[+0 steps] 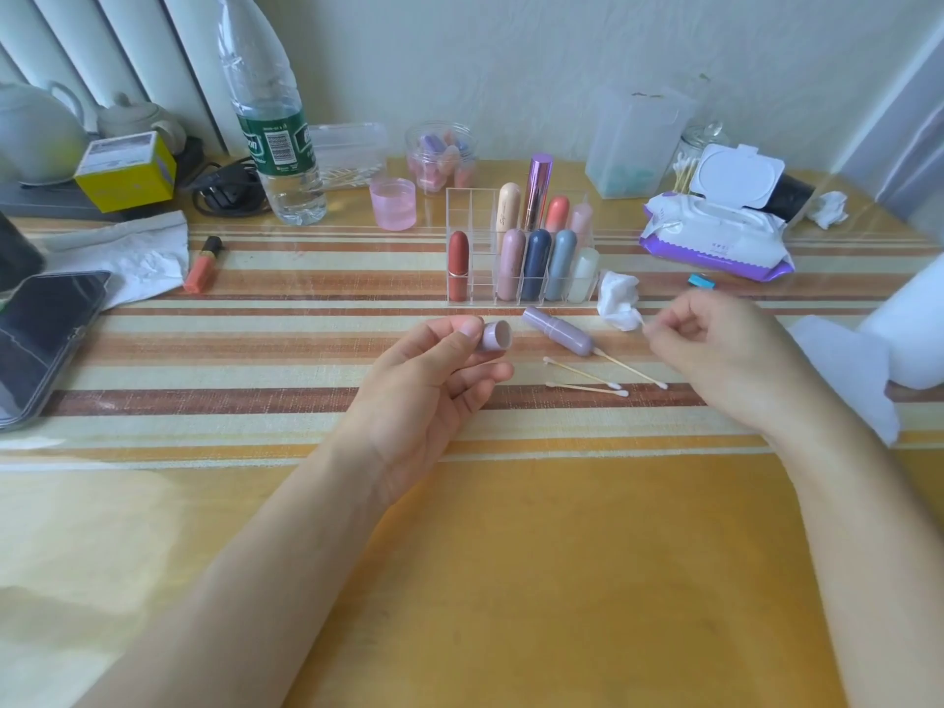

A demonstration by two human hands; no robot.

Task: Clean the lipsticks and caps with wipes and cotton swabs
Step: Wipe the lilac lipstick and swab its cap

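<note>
My left hand (pixel 439 370) holds a small lilac lipstick cap (pixel 494 336) between thumb and fingers, its open mouth turned to the right. My right hand (pixel 715 344) pinches a cotton swab (pixel 644 324) whose white tip points left, toward the cap. The lilac lipstick body (pixel 559 331) lies on the table between my hands. Three used cotton swabs (pixel 587 378) lie just below it. A crumpled white wipe (pixel 619 297) sits beside the clear organizer (pixel 521 247), which holds several lipsticks upright.
A purple wipes pack (pixel 715 232) with its lid open lies at the back right. An orange lipstick (pixel 203 264) lies on the left by a tissue, with a phone (pixel 41 339) at the left edge. A water bottle (pixel 276 120) and pink jar (pixel 393 203) stand behind.
</note>
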